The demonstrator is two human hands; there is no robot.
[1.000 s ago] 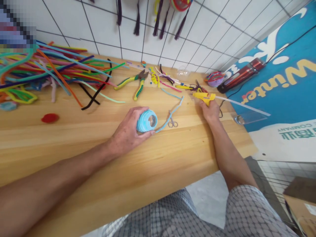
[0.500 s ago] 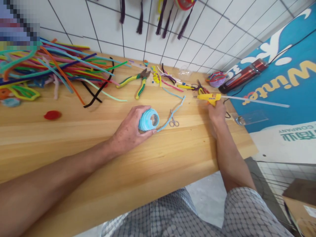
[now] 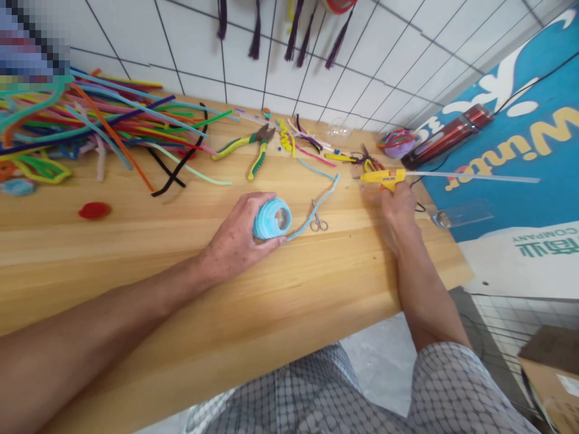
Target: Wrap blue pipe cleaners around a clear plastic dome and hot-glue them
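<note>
My left hand is closed around a small round body wrapped in light blue pipe cleaner, its round opening tilted toward me. From it a loose tail of blue pipe cleaner runs right across the table and bends back at its far end. Under that tail lies a small pair of scissors. At the right, my right hand grips a yellow glue gun by its handle, nozzle pointing left. A long clear glue stick sticks out of its back. Most fingers of this hand are hidden.
Many coloured pipe cleaners are piled at the back left. Green-yellow pliers lie mid-table, a red disc at left. A dark red flask and a clear tube lie at right. A white grid panel stands behind.
Both hands keep their holds and barely move. The glue stick reaches slightly farther right behind the glue gun. The whole view has shifted very slightly.
</note>
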